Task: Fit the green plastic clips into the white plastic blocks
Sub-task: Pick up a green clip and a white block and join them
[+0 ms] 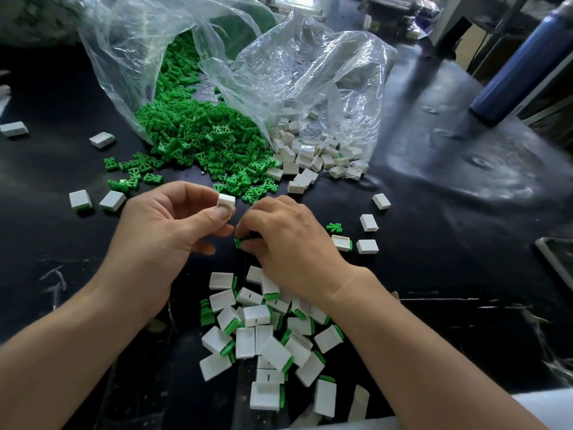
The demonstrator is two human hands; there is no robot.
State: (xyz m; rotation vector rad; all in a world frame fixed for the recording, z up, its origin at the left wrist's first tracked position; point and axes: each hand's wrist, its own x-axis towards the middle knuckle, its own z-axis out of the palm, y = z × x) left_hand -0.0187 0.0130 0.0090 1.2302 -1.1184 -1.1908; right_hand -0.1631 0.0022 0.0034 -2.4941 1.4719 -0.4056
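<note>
Left hand pinching white block, right hand fingers curled on green clip, clear bag spilling green clips, second bag holding white blocks.

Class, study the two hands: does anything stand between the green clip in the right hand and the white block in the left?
Nothing visible does, save the left hand's own fingertips below the white block; the green clip in the right hand sits just beneath them.

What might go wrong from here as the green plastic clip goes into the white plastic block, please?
The left hand pinches the small white plastic block by one end only, so it may slip under pressure. The right hand covers most of the green plastic clip, so it could enter crooked.
</note>
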